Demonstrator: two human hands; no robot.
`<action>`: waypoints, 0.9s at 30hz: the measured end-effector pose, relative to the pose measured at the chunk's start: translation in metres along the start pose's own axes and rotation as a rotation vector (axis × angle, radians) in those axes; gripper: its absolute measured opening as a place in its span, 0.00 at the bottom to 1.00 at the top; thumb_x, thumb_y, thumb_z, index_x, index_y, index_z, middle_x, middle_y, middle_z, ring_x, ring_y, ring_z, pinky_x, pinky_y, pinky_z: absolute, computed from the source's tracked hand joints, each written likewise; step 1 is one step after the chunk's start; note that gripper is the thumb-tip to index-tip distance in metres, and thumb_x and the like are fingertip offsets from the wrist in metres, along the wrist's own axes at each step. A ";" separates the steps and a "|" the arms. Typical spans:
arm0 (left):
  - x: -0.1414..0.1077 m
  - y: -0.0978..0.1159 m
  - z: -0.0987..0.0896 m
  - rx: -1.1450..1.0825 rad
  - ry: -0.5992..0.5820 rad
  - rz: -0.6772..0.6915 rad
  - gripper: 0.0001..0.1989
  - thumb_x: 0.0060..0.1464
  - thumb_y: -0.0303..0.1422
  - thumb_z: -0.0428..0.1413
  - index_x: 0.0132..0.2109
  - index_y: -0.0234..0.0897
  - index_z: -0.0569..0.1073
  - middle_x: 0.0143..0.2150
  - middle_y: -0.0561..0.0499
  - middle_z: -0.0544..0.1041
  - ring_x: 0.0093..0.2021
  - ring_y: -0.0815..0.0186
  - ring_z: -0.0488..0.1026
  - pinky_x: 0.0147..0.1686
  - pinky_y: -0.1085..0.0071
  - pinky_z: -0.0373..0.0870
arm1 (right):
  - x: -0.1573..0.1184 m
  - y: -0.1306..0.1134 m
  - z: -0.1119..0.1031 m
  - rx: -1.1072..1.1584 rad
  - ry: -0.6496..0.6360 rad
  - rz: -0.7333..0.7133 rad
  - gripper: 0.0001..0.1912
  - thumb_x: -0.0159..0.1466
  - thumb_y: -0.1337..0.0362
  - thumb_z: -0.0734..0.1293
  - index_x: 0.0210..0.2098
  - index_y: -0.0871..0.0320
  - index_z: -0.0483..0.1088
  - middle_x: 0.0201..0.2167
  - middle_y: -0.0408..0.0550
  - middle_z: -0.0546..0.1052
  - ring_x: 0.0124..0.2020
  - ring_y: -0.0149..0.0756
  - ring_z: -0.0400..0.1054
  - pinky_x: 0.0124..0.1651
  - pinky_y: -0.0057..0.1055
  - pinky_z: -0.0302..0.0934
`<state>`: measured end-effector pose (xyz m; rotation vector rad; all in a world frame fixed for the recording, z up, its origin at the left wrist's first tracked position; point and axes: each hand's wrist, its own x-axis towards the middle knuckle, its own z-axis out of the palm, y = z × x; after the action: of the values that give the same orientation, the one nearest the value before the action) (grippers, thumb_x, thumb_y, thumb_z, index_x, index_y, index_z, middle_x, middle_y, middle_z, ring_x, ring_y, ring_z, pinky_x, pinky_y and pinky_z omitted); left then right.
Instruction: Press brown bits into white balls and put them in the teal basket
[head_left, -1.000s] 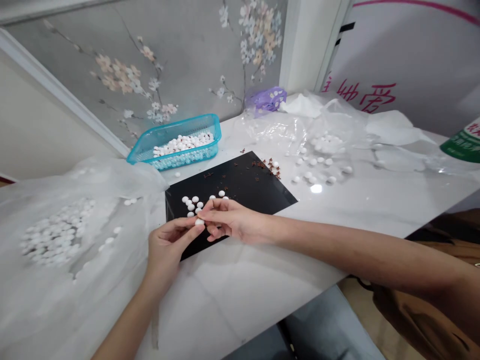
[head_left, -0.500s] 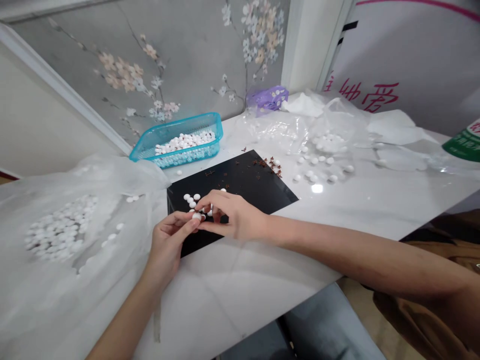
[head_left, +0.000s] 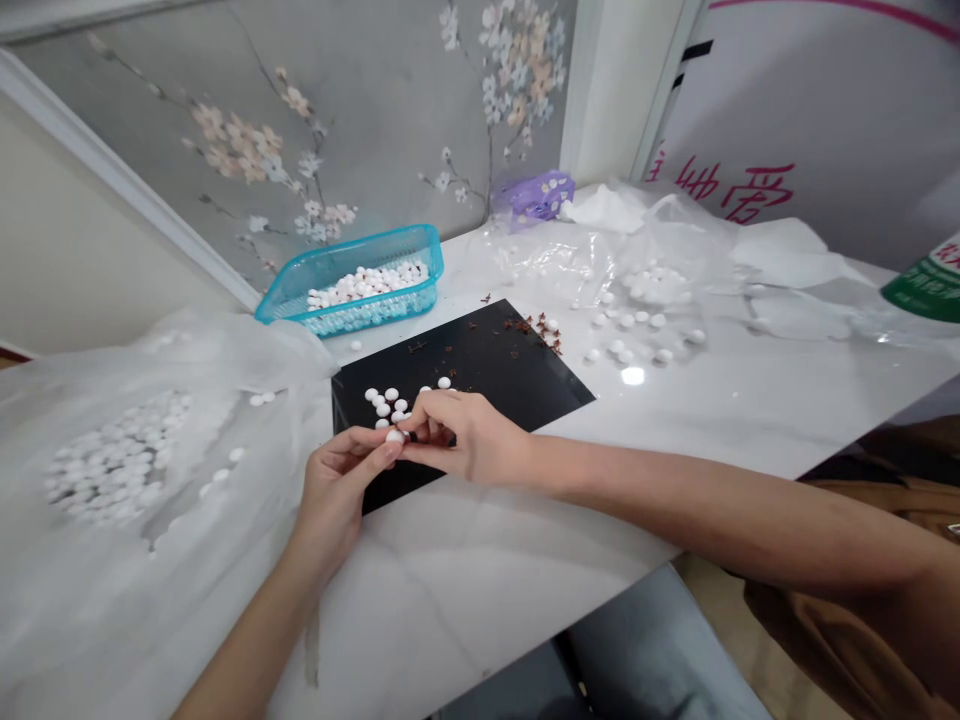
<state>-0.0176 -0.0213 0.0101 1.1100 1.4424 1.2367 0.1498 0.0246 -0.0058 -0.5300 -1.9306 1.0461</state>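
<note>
My left hand (head_left: 337,495) is closed, pinching a small white ball (head_left: 394,437) between thumb and fingertips above the front left of a black board (head_left: 487,350). Close against that ball, my right hand (head_left: 484,440) has its thumb and fingers drawn together. Whatever small thing it pinches is hidden behind the fingers. Several loose white balls (head_left: 391,395) lie on the board just behind both hands, some partly covered by the right hand. Small reddish-brown star-shaped pieces (head_left: 544,325) are scattered at the board's far right corner.
A blue plastic basket (head_left: 433,262) of white balls stands behind the board. Clear plastic sheeting (head_left: 247,345) with more balls covers the left side. At the back right lie clear bags (head_left: 555,265), a purple bag (head_left: 536,198) and loose balls (head_left: 641,318). A green-labelled item (head_left: 926,285) is far right.
My right fingers have shifted slightly, uncovering more of the white balls behind them. The ball stays in my left fingertips, and the view has moved a little.
</note>
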 end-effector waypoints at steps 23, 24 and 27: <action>0.002 0.001 -0.003 -0.053 -0.012 -0.068 0.09 0.31 0.35 0.68 0.24 0.39 0.79 0.28 0.50 0.80 0.30 0.67 0.76 0.33 0.75 0.73 | 0.001 0.002 0.001 -0.049 -0.007 -0.127 0.09 0.60 0.64 0.65 0.29 0.58 0.59 0.25 0.38 0.62 0.25 0.24 0.56 0.29 0.22 0.53; 0.002 0.001 -0.002 -0.067 -0.020 -0.065 0.09 0.31 0.35 0.68 0.24 0.39 0.79 0.27 0.51 0.80 0.30 0.68 0.75 0.33 0.77 0.72 | 0.001 0.000 0.000 -0.046 -0.011 -0.110 0.09 0.60 0.63 0.65 0.30 0.58 0.59 0.25 0.38 0.62 0.25 0.24 0.56 0.28 0.22 0.53; 0.003 0.000 -0.002 -0.099 -0.028 -0.055 0.09 0.32 0.35 0.68 0.25 0.39 0.78 0.26 0.53 0.79 0.29 0.71 0.74 0.32 0.81 0.71 | 0.002 -0.004 -0.003 -0.029 -0.007 -0.064 0.10 0.59 0.62 0.66 0.34 0.58 0.61 0.26 0.38 0.62 0.24 0.23 0.56 0.27 0.21 0.53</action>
<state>-0.0204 -0.0192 0.0097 1.0101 1.3672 1.2357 0.1516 0.0245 -0.0005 -0.4783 -1.9586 0.9812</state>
